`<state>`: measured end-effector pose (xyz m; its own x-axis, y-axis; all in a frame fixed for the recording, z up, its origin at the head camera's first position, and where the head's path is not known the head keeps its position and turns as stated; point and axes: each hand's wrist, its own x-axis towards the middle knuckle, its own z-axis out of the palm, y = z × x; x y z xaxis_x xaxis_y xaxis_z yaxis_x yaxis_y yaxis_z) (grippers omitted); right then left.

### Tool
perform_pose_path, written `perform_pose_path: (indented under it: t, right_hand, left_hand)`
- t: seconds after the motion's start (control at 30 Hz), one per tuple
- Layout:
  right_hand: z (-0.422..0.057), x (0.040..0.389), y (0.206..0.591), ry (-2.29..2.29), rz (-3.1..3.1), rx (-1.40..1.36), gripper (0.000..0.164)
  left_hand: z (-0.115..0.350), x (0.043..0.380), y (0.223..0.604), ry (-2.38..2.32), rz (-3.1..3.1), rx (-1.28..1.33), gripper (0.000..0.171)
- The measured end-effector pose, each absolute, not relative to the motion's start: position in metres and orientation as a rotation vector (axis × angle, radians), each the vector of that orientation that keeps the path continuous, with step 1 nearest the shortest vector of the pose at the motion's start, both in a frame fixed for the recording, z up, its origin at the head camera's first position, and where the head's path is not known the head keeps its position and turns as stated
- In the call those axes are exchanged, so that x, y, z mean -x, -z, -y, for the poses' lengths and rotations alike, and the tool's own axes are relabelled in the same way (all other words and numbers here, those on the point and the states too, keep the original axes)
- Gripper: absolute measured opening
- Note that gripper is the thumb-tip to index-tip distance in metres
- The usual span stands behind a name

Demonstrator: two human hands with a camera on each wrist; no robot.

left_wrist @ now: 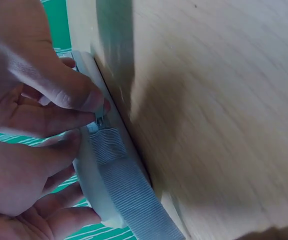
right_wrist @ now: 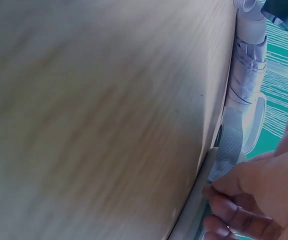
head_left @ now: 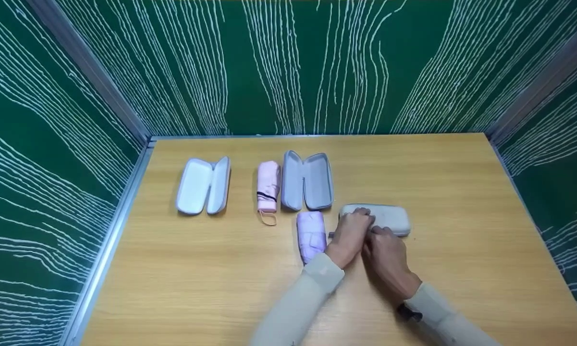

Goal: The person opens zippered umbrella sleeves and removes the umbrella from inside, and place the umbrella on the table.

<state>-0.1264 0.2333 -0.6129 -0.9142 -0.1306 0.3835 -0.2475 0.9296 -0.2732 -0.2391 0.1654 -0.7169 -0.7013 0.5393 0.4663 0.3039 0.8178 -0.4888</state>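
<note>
A pale hard zip case (head_left: 391, 218) lies closed at the right of the table. My left hand (head_left: 350, 235) holds it, its fingers over the top near the left end. At its front side, my right hand (head_left: 386, 252) works close beside the left. In the left wrist view, the right hand (left_wrist: 39, 80) pinches a small zipper pull (left_wrist: 99, 119) between thumb and finger. A ribbed grey strap (left_wrist: 134, 185) runs along the case from that pull, past the left hand (left_wrist: 14, 185). The right wrist view shows the strap (right_wrist: 230, 145) at the right fingertips.
A folded purple umbrella (head_left: 311, 235) lies by the left forearm. Behind it stand an open grey case (head_left: 319, 182) and a folded pink umbrella (head_left: 268, 187) with a wrist loop. An open white-lined case (head_left: 195, 187) sits farther left. Green walls (head_left: 278, 72) enclose the table.
</note>
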Motion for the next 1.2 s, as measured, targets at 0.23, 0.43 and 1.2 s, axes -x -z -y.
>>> perform_pose_path:
  t: [0.23, 0.43, 1.2]
  right_hand:
    - [-0.249, 0.130, 0.601, -0.488, 2.773, -0.295, 0.011]
    - [-0.287, 0.143, 0.591, -0.472, 2.699, -0.527, 0.031]
    - [-0.331, 0.158, 0.600, -0.602, 2.821, -0.767, 0.056]
  left_hand:
    - [-0.124, 0.182, 0.585, -0.155, 2.692, 0.859, 0.027]
    - [-0.121, 0.180, 0.585, -0.138, 2.687, 0.869, 0.027]
    - [-0.124, 0.176, 0.582, -0.145, 2.831, 0.882, 0.037]
